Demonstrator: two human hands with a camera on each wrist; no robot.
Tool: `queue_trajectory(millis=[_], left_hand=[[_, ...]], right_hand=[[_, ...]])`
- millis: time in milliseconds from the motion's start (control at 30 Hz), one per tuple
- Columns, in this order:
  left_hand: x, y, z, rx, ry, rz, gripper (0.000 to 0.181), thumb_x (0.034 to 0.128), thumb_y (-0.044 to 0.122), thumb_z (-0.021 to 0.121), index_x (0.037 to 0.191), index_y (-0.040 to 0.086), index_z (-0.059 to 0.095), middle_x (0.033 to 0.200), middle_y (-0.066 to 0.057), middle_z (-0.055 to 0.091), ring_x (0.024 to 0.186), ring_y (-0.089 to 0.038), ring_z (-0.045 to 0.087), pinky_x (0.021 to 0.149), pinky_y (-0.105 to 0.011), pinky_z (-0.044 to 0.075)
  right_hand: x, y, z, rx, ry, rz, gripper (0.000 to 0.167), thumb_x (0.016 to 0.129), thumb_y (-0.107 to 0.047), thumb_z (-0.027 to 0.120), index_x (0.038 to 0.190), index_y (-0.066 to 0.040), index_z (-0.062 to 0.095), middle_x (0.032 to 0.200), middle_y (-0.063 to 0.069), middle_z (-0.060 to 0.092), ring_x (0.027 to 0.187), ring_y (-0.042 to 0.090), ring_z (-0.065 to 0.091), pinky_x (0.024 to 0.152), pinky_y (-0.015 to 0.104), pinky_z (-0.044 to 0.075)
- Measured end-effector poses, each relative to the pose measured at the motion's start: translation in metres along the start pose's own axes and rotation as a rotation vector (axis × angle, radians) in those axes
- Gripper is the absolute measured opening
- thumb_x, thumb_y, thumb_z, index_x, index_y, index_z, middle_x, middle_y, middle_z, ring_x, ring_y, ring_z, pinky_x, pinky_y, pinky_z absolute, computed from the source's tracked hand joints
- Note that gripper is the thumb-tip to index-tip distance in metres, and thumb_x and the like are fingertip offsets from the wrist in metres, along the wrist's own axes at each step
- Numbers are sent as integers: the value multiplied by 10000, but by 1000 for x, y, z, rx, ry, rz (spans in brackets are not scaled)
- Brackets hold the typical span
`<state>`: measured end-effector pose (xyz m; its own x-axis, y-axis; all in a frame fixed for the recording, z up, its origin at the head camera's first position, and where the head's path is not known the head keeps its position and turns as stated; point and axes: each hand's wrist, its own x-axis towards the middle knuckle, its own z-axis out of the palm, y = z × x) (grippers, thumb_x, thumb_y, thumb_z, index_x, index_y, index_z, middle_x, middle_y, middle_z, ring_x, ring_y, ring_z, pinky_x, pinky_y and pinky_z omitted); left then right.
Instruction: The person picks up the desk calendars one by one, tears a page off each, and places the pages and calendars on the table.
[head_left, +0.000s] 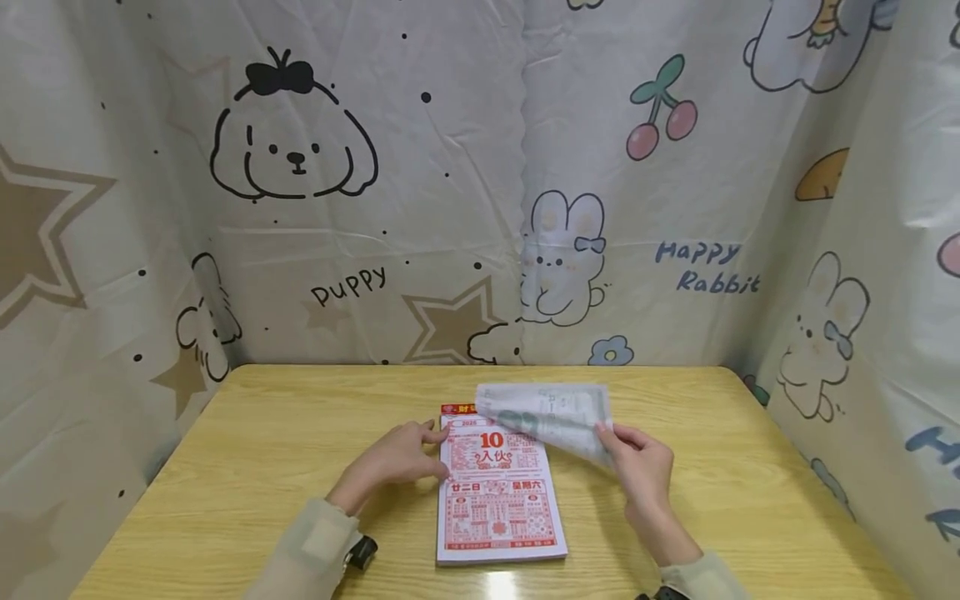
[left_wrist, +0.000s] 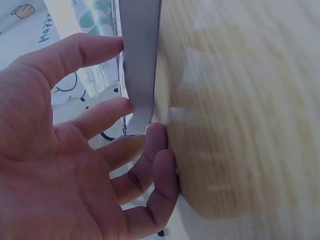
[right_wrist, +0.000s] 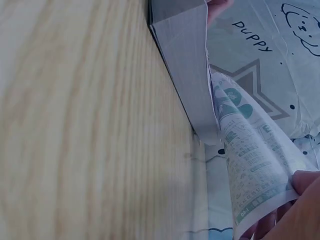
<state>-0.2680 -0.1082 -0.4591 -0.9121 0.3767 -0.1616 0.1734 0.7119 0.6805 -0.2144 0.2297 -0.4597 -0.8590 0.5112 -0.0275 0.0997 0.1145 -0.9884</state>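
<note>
A thick tear-off calendar [head_left: 498, 517] lies on the table, printed in red with a large 10 on its top sheet. Above its upper right part, a thin calendar page [head_left: 566, 417] with green print is lifted and bent over, its far left end close to the red header strip. My right hand [head_left: 647, 467] pinches the right end of this page between thumb and fingers; the right wrist view shows the page [right_wrist: 255, 160] curving away from the pad. Against the pad's left side rests my left hand [head_left: 397, 458], fingertips touching the edge and fingers loosely bent.
The wooden table [head_left: 285, 433] carries the calendar near its middle. A patterned curtain [head_left: 450, 167] with cartoon animals hangs behind the table and along both sides. Dark bands [head_left: 362, 552] sit at the wrists.
</note>
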Motion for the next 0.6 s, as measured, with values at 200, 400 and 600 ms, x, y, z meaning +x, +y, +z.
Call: queue_trajectory(millis=[200,400,600], left_hand=[[-4,-2,0,-44,-13,7,745,774,218,901,1440,29,626,1613,-286,391,1048,-346,583,648,-358,418],[-5,-3,1,-30,-13,13,742,787,214,900,1448,30,620,1608,-275,406,866,-263,543,613,-358,403],[-2,-2,-1,-13,-2,13,738,797,233,894,1458,53,619,1611,-260,412,972,-315,581,611,-348,410]], right_hand=[[0,-1,4,-9,18,6,407,917,-281,844,1133,54,762,967,10,736,898,112,617,699,200,508],[2,0,3,-16,-1,26,519,925,-378,829,1199,54,741,1139,112,713,1004,169,587,722,181,490],[4,-2,3,-7,-11,37,549,941,-373,810,1257,64,711,1305,209,651,1098,211,555,749,153,469]])
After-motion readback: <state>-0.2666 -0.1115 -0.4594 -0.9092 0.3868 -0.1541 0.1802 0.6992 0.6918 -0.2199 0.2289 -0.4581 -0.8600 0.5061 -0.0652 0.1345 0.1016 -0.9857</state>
